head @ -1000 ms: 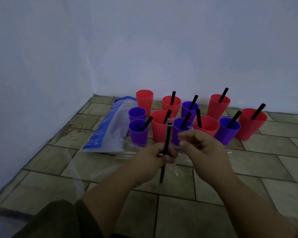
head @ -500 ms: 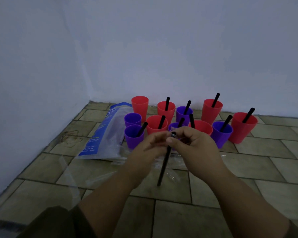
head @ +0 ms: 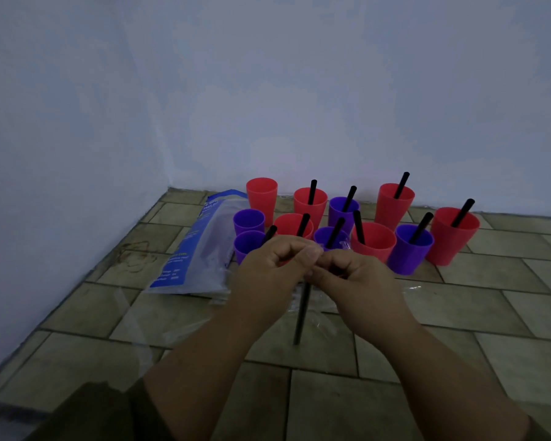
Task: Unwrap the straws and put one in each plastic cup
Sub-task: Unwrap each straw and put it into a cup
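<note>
A black straw (head: pixel 301 313) hangs nearly upright below my two hands, its top end hidden between them. My left hand (head: pixel 269 275) and my right hand (head: pixel 357 281) meet fingertip to fingertip, both pinching the straw's top and its clear wrapper (head: pixel 344 245). Behind them stand several red and purple plastic cups on the tiled floor. Most hold a black straw, such as the red cup (head: pixel 452 233) at far right. The back-left red cup (head: pixel 262 195) and a purple cup (head: pixel 248 219) beside it hold none.
A blue and clear plastic straw bag (head: pixel 201 249) lies on the floor left of the cups. Loose clear wrappers (head: pixel 140 326) lie on the tiles near my left forearm. White walls close in the corner behind and on the left.
My hands have drawn closer together at the straw's top, and the straw's upper end is now covered by my fingers. The view has shifted slightly.
</note>
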